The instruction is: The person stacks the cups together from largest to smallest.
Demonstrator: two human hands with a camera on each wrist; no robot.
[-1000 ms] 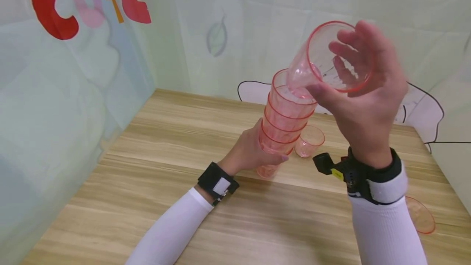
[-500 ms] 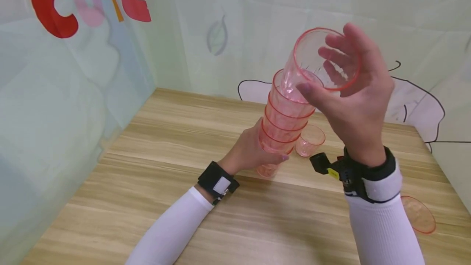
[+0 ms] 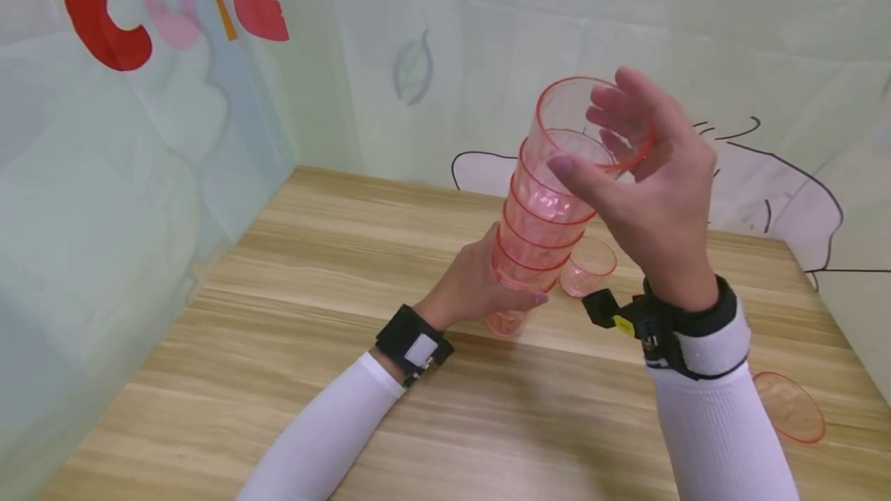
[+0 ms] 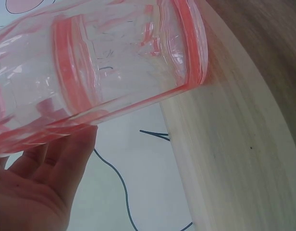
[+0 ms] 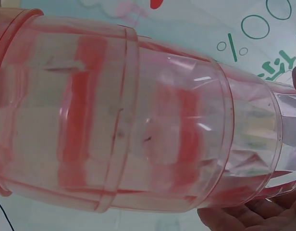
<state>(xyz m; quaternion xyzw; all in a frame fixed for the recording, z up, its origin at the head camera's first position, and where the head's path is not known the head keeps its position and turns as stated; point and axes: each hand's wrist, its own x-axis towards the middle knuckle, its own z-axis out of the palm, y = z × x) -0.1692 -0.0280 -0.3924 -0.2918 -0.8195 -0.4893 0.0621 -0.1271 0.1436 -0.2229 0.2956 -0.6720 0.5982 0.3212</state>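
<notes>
A tilted stack of several nested clear pink cups (image 3: 539, 242) leans up to the right in the head view, its bottom at or near the table. My left hand (image 3: 473, 281) grips the stack around its lower part. At the upper end, the top cup (image 3: 562, 126) sits partly inside the cup below. My right hand (image 3: 657, 184) holds this top cup at its rim, thumb on the near side and fingers at the far right. In the right wrist view the nested cups (image 5: 162, 125) fill most of the frame, with fingers (image 5: 253, 216) against their narrower end.
Behind the stack, a shorter pink cup (image 3: 588, 265) stands on the wooden table (image 3: 278, 284). Beside my right sleeve lies a round, clear, red-rimmed piece (image 3: 790, 408), partly hidden. Printed cloth walls (image 3: 418, 22) close off the table's back and sides.
My right hand has moved left and down, lowering the top cup from above the stack partly into its open mouth. The cup has become more upright. My left hand holds still.
</notes>
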